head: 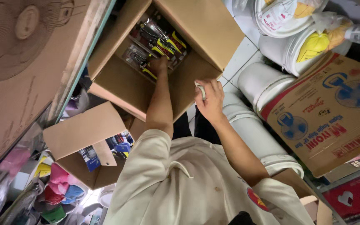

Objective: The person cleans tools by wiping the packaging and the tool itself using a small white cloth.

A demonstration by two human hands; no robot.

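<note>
A person's left hand (160,66) reaches into an open cardboard box (117,81), fingers closed on packaged pliers (159,43); the right hand (209,100) grips the box's edge.

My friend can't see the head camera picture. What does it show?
A person's left hand reaches into an open cardboard box of packaged hand tools, while the right hand grips the box's edge, holding something small and white. White plastic buckets stand alongside.

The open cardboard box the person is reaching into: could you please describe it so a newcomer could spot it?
At the top centre, the big open box holds carded tools in yellow-and-red packaging. Unlike the smaller open box below, the left hand is inside it.
</note>
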